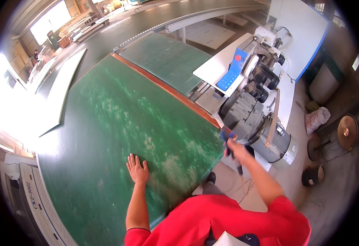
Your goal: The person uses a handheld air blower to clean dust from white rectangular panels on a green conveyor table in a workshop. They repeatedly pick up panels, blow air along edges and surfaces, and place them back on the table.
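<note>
A dark blue and black hand tool (227, 135) sits inside the curled fingers of the right hand (239, 151), its blue head just beyond the fingertips and a thin cord (242, 180) trailing below them. The head is near the corner of the green tabletop (105, 151); whether they touch I cannot tell. The left hand (138, 169) lies palm down on that surface, holding nothing, fingers slightly spread. Ahead of those fingers the green is scuffed with pale, chalky marks. Farther ahead, an orange-brown strip (159, 80) runs down toward the right hand's fingers, with another green panel (169, 61) beyond it. Left of the left fingers, a pale board (67, 88) rests at the table's far edge.

Past the right fingers stands a machine with a ribbed grey motor (276, 141). Farther right, a pale sack (317, 119) and a black bucket (313, 176) stand on the floor. Well beyond the left fingers, a bright window (50, 24) lights the room.
</note>
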The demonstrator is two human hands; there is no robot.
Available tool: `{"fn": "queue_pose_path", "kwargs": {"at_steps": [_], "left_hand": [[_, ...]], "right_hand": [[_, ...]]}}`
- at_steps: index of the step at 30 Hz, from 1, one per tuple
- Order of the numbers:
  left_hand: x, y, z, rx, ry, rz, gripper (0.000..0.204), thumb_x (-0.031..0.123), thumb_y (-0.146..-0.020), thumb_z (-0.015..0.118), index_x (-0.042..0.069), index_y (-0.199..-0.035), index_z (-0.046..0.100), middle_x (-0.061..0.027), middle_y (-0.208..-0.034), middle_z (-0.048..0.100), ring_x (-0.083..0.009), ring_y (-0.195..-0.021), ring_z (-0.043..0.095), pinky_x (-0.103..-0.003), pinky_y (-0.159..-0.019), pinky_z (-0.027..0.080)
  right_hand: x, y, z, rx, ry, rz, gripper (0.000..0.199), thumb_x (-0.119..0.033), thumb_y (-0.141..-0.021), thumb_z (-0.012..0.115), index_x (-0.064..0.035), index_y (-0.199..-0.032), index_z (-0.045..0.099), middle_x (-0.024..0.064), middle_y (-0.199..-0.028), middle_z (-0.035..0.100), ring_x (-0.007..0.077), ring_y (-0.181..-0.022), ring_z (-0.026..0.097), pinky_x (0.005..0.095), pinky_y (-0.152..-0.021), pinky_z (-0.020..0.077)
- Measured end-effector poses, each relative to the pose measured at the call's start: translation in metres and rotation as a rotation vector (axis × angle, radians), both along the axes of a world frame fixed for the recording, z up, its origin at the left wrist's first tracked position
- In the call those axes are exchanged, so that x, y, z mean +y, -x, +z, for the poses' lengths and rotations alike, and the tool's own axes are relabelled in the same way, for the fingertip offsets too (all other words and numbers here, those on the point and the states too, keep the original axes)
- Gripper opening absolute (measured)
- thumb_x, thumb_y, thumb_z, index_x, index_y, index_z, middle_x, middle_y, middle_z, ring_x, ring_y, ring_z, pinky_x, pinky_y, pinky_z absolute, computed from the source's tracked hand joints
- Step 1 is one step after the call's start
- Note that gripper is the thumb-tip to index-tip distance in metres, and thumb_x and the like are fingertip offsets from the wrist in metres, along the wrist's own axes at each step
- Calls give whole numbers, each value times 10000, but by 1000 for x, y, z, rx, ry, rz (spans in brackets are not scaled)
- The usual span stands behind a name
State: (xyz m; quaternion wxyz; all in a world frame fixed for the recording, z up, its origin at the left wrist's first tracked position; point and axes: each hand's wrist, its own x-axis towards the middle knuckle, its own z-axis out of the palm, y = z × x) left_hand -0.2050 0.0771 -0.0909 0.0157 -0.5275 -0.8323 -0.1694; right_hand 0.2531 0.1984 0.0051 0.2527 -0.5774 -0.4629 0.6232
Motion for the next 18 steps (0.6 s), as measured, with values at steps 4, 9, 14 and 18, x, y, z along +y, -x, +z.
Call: {"fn": "queue_pose_path", "kwargs": {"at_steps": [4,9,14,18], "left_hand": [[-10,1,6,-25,-5,-16,554,360,-917,524,-2,-1337,518,-163,-1537,315,-310,-1444,241,-451,-1190,149],[-26,16,5,-24,-3,8,553,359,-916,522,-2,-1336,519,-163,-1539,311,-310,-1448,232,-450,-1190,145],[-18,26,12,-52,-4,57,550,347,-918,516,-5,-1340,514,-156,-1543,306,-307,-1450,228,-445,-1192,138],[-8,41,2,-53,-12,134,542,328,-908,531,-10,-1332,517,-148,-1547,305,-309,-1450,230,-450,-1188,143]], "right_hand": [[84,-17,1,141,80,-581,483,-558,-960,478,-83,-994,556,42,-657,584,163,-499,549,315,-428,390],[119,23,13,-66,37,-244,488,-553,-958,485,-69,-998,533,44,-617,543,171,-507,563,325,-425,415],[136,36,2,-61,19,30,482,-551,-957,484,-73,-987,541,51,-624,573,176,-479,573,324,-432,419],[150,47,-1,-16,-35,-208,415,-474,-984,473,-68,-932,539,42,-608,559,168,-472,563,322,-415,409]]}}
